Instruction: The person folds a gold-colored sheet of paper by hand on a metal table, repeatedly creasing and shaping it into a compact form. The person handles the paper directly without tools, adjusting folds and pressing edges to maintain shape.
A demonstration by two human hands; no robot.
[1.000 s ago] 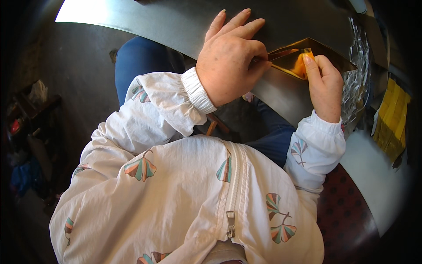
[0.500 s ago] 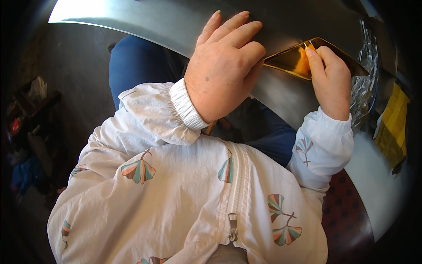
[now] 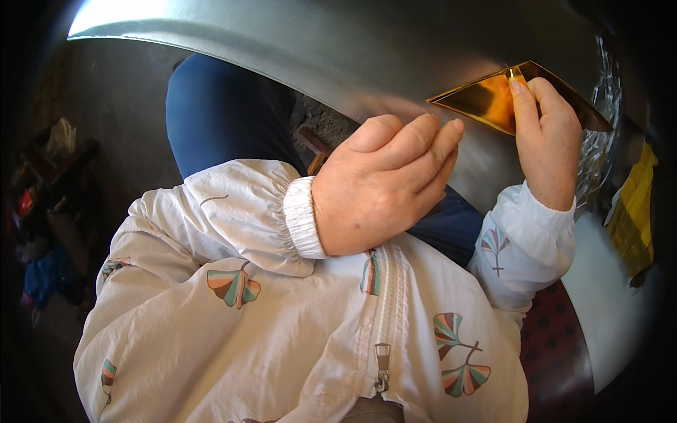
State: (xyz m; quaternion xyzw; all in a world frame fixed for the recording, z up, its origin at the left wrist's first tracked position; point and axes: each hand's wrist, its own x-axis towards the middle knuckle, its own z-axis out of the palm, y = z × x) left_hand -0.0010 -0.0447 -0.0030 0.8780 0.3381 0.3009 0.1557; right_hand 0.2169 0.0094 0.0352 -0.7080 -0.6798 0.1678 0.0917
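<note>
Folded gold foil sheet (image 3: pixel 490 103), its pointed ends spread to either side, gleams over a dark, shiny tabletop (image 3: pixel 317 49) near the edge closest to the worker; whether it rests on the surface cannot be told. The right hand (image 3: pixel 550 137) pinches the foil between thumb and fingers near its upper fold. The left hand (image 3: pixel 388 180) hangs apart from it, below and to the left, its fingers bent and drawn close together; the palm is hidden, so whether it holds anything cannot be told. Just beyond the right hand lie crinkled, glinting strips (image 3: pixel 591 166), and farther right, a bundle of yellow sheets (image 3: pixel 636 211). The worker wears a white jacket (image 3: pixel 303 324) printed with fan-shaped leaves, a metal zipper pull (image 3: pixel 382 356) at its front, and blue trousers (image 3: pixel 218 116). At lower right, a dark red patterned surface (image 3: pixel 557 338) shows beside a pale one (image 3: pixel 599 296). Dim clutter, including something blue (image 3: pixel 46 278), sits at far left.
</note>
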